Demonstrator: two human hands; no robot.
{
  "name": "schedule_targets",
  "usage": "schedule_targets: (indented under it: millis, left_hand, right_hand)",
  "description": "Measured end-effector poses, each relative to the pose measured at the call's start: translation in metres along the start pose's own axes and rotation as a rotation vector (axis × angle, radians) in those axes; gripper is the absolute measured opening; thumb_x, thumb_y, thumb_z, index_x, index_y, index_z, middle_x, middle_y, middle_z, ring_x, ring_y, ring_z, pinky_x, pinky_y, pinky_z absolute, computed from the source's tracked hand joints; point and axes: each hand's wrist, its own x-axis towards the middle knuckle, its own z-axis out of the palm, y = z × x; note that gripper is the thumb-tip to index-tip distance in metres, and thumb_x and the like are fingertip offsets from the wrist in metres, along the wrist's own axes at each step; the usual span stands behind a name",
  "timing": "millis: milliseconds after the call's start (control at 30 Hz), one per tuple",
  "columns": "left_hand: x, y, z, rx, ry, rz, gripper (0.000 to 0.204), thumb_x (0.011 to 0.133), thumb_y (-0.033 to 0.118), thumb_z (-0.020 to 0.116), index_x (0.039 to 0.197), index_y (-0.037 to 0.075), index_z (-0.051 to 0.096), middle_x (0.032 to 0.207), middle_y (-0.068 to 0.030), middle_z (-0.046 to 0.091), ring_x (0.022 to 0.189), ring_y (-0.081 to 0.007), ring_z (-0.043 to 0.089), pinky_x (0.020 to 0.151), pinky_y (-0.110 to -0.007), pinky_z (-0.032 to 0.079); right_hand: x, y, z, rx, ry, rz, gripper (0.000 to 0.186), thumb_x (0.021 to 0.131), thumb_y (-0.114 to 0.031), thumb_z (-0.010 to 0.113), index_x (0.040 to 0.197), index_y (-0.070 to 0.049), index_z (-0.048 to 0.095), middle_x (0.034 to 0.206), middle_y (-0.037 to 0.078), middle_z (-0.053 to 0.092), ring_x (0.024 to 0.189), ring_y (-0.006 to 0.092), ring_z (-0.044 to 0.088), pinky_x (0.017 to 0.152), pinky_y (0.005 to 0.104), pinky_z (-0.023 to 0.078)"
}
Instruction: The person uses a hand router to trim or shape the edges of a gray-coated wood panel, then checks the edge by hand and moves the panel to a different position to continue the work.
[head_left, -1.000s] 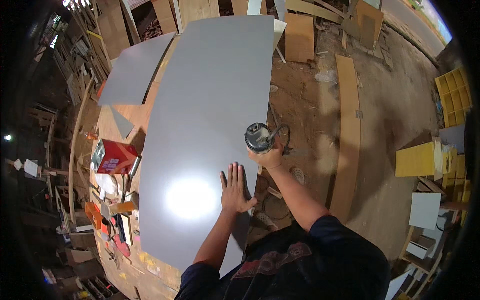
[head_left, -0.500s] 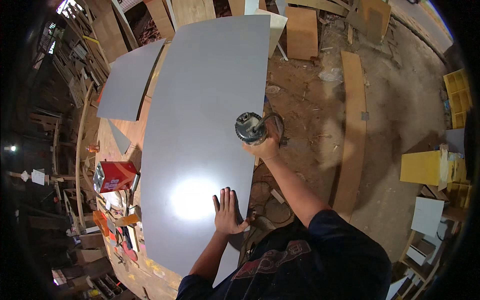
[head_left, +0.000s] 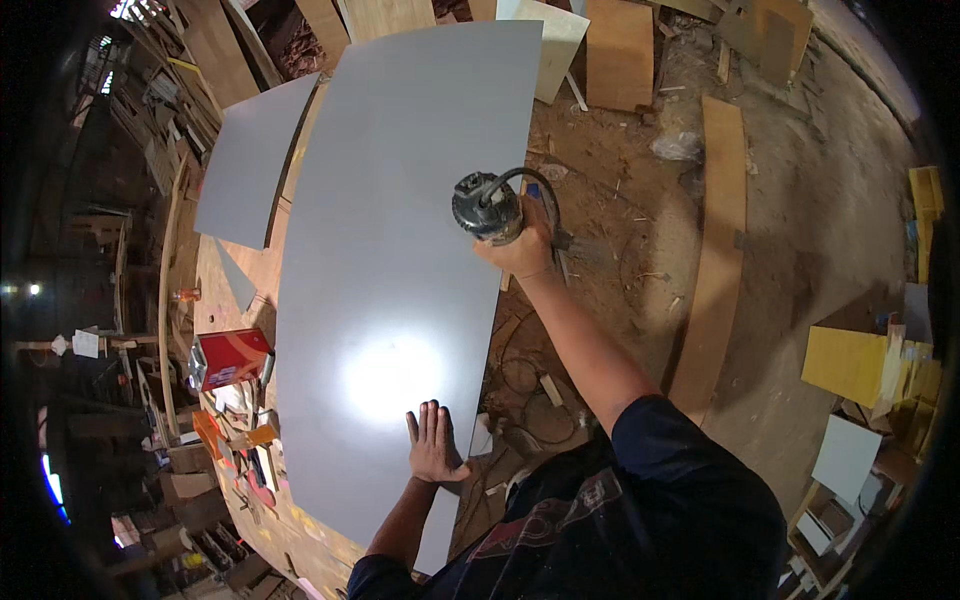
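A large grey laminate sheet (head_left: pixel 400 220) lies flat on a wooden workbench. My left hand (head_left: pixel 434 443) rests flat on the sheet near its right edge, fingers spread. My right hand (head_left: pixel 524 250) grips a round corded trimmer router (head_left: pixel 487 205), which stands on the sheet's right edge, further along from my left hand. The black cord loops from the tool's top past my hand.
A second grey sheet (head_left: pixel 250 165) lies to the left. A red box (head_left: pixel 230 357) and small clutter sit on the bench's left side. Wooden planks (head_left: pixel 715 250), plywood panels (head_left: pixel 618 50) and yellow boxes (head_left: pixel 855 365) lie on the dirt floor at right.
My right hand has pushed the router further away along the sheet's right edge. My left hand has shifted back toward me on the sheet, staying flat.
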Motion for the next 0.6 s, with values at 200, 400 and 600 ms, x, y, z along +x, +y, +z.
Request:
schedule_targets:
  millis: [200,400,600]
  left_hand:
    - [0.0,0.0,0.0,0.036,-0.041,-0.004,0.138,0.085,0.1,0.034,0.168,-0.01,0.022,0.172,-0.0387,0.026,0.163,-0.0536,0.02,0.128,-0.076,0.003]
    - [-0.004,0.006,-0.002,0.064,-0.049,-0.06,0.137,0.083,0.1,0.039,0.168,-0.007,0.023,0.171,-0.0376,0.028,0.161,-0.0555,0.023,0.126,-0.079,0.006]
    - [0.011,0.011,-0.007,0.08,-0.032,-0.033,0.126,0.089,0.086,0.048,0.167,-0.009,0.022,0.171,-0.0389,0.027,0.162,-0.0559,0.021,0.126,-0.078,0.008]
  right_hand:
    - [0.045,0.04,0.011,0.012,0.043,-0.109,0.044,0.068,-0.017,0.091,0.103,-0.003,0.07,0.092,0.012,0.073,0.081,0.0306,0.075,0.073,0.0415,0.062]
    - [0.081,0.058,0.024,0.058,0.088,-0.113,0.046,0.069,-0.025,0.094,0.1,-0.004,0.069,0.089,0.013,0.075,0.077,0.0309,0.076,0.07,0.0418,0.062]
    - [0.106,0.087,0.033,-0.049,0.062,-0.04,0.048,0.067,-0.029,0.095,0.099,-0.004,0.069,0.087,0.013,0.075,0.075,0.0352,0.075,0.069,0.045,0.062]
